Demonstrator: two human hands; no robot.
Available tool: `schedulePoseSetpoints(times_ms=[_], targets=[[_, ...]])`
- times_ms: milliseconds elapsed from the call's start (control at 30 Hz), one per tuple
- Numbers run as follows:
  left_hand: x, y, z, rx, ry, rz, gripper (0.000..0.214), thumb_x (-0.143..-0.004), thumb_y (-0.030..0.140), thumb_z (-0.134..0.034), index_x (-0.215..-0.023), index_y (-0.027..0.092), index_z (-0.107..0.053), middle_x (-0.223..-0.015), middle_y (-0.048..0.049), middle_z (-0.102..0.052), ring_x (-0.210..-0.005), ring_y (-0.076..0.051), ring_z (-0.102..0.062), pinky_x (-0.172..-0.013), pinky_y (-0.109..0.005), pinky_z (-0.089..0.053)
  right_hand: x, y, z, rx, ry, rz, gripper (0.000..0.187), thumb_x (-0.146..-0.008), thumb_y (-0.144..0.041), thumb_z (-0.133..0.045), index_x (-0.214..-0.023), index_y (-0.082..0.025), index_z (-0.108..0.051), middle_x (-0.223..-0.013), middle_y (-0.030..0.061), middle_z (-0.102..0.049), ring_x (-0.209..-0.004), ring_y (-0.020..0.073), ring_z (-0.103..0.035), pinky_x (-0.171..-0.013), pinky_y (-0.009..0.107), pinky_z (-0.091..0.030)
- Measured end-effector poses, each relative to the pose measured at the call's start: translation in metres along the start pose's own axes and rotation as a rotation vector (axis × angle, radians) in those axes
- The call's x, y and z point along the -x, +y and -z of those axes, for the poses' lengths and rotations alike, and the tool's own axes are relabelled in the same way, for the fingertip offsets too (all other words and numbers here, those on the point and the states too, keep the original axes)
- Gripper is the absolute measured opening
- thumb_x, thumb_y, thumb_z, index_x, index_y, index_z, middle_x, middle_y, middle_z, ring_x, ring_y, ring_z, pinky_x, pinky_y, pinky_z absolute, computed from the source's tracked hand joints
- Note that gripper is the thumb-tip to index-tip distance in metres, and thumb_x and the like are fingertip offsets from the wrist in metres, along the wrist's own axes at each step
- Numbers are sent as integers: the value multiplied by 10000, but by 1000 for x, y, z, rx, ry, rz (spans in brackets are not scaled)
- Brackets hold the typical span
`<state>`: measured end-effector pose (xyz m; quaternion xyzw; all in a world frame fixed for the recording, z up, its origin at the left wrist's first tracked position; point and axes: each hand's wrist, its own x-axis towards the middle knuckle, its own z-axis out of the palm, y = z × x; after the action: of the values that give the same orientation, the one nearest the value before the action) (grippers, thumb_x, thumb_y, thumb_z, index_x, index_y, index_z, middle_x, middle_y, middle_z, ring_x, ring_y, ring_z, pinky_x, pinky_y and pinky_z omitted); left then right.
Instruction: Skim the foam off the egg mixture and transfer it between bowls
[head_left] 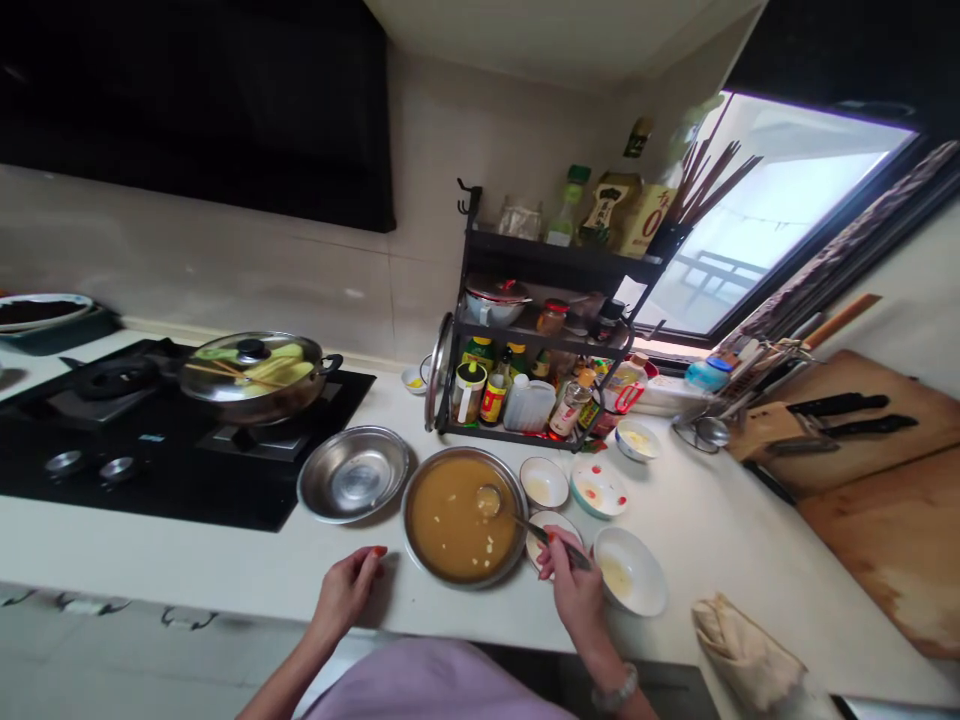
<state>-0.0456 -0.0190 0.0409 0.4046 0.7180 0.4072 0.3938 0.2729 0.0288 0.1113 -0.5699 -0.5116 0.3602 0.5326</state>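
Observation:
In the head view, my right hand (pixel 571 578) is closed around the handle of a ladle (pixel 536 530). The ladle's bowl dips into brown liquid (pixel 442 515) with pale bits floating in it, inside a round metal basin (pixel 407 535). My left hand (pixel 352 585) rests by the counter's front edge, left of the basin and apart from it. Its fingers are curled in with the thumb on top, and nothing shows in them. An empty metal bowl (pixel 352 473) stands just left of the basin. Partly behind my right hand is a small white dish (pixel 556 522).
A lidded pan (pixel 255 380) sits on the black stove (pixel 187 480) at left. Several bowls, including a white one (pixel 637 570), stand right of the basin. Behind is a black rack (pixel 555 255) with bottles and jars. Knives (pixel 847 405) and a folded brown bag (pixel 742 645) are at right.

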Motion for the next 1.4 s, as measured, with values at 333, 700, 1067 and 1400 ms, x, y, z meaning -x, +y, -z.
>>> schedulePoseSetpoints(times_ms=[333, 700, 1067, 1400], targets=[[-21, 14, -20, 181, -162, 0, 550, -622, 706, -559, -590, 158, -586, -472, 32, -503, -411, -97, -390, -425, -226, -308, -8, -6, 4, -287, 210, -228, 384, -699, -502, -679, -847, -150, -638, -575, 43, -658, -462, 172, -578, -397, 262, -441], [-26, 24, -25, 226, -211, 30, 547, -562, 713, -613, -503, 183, -493, -445, 49, -436, -417, -87, -353, -427, -222, -281, -34, -20, 65, -328, 455, -105, 309, -681, -415, -695, -806, -138, -636, -570, 24, -653, -469, 133, -569, -433, 231, -443], [-23, 30, -26, 288, -207, 91, 525, -532, 680, -651, -508, 184, -479, -451, 46, -468, -415, -79, -365, -420, -219, -292, -53, 19, 112, 137, 503, 115, 396, -769, -496, -611, -922, -133, -655, -619, 15, -637, -488, 138, -579, -499, 273, -514], [-23, 31, -29, 378, -201, 123, 459, -524, 591, -690, -522, 183, -480, -441, 33, -512, -385, -72, -385, -387, -207, -293, -17, 1, 81, 256, 136, 458, 217, -896, -272, -495, -1031, -195, -648, -881, 62, -642, -634, 132, -596, -582, 271, -546]])
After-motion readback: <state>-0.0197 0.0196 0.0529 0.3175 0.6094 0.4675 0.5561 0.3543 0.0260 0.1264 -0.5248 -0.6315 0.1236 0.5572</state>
